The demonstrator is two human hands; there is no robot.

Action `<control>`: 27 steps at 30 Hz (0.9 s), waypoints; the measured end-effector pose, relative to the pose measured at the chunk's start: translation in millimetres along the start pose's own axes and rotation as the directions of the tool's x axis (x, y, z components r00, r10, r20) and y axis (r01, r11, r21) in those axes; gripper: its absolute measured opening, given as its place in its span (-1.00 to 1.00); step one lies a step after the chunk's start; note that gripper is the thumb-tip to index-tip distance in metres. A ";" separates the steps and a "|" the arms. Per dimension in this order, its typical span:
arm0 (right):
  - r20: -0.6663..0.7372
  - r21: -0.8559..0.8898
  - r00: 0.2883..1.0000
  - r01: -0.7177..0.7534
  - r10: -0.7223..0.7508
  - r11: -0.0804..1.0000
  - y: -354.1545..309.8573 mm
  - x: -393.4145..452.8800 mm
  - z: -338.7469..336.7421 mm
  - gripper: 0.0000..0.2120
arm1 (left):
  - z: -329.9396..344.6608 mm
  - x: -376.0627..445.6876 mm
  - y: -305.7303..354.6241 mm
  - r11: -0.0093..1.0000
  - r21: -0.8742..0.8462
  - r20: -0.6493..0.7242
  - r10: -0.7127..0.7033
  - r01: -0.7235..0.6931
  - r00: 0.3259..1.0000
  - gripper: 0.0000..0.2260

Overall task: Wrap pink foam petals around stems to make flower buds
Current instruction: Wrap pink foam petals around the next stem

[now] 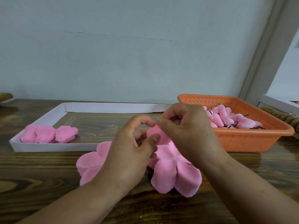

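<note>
both hands, left hand and right hand, pinch one petal above the tabletop, seemingly to curl it into a bud.

We see two bare forearms entering from the bottom of the frame, with no sleeves, watch, bracelet or rings on them. Our left hand and right hand are ungloved, with short, unpainted nails showing on the thumbs and fingertips.
</note>
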State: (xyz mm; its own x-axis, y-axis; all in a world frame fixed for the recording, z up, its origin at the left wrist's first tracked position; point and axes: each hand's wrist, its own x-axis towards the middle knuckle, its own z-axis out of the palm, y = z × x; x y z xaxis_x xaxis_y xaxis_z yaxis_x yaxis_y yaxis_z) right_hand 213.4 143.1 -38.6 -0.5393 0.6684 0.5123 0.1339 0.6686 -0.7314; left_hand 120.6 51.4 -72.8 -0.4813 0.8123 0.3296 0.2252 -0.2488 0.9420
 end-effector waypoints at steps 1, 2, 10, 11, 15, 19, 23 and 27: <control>-0.004 0.002 1.000 -0.005 0.005 1.000 0.3 -0.1 0.5 -0.85 | 0.1 0.2 -0.2 1.000 -0.007 -0.002 -0.006 0.006 1.000 -0.77; -0.009 0.005 1.000 -0.010 0.010 1.000 0.6 -0.2 0.9 -0.85 | 0.3 0.2 -0.1 1.000 -0.019 -0.008 -0.014 0.014 1.000 -0.76; -0.021 -0.024 0.999 -0.038 0.037 0.999 1.2 -1.0 2.4 -0.85 | -0.7 1.4 -0.6 0.991 -0.034 0.011 -0.129 0.130 0.992 -0.82; -0.017 0.010 0.999 -0.039 0.039 0.999 1.5 0.3 0.7 -0.84 | -1.2 2.9 -0.2 0.984 -0.058 0.022 -0.165 0.166 0.986 -0.83; 0.012 0.239 0.997 -0.078 0.077 0.968 6.1 7.9 -9.9 -0.68 | -5.7 9.7 4.7 0.835 -0.386 0.179 -0.349 0.392 0.920 -0.79; -0.011 0.355 1.000 -0.004 0.008 0.935 10.5 12.9 -23.1 -0.91 | -12.1 12.9 9.3 0.684 -0.530 0.325 -0.382 0.501 0.865 -0.80; 0.226 0.248 0.929 0.236 -0.293 0.939 8.6 10.3 -37.7 -0.73 | -13.4 13.6 9.5 0.651 -0.541 0.368 -0.387 0.533 0.846 -0.79; 0.364 0.134 0.868 0.311 -0.339 0.941 7.1 8.1 -37.6 -0.70 | -12.4 11.9 11.7 0.667 -0.516 0.385 -0.380 0.537 0.841 -0.82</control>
State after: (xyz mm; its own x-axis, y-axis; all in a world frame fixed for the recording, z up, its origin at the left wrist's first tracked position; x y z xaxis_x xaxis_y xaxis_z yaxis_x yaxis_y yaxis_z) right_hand 241.2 165.5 -22.8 -0.8160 0.2347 0.5282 -0.1530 0.7935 -0.5890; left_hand 107.0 51.7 -57.1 -0.1645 0.9808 -0.1050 -0.5454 -0.0017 0.8382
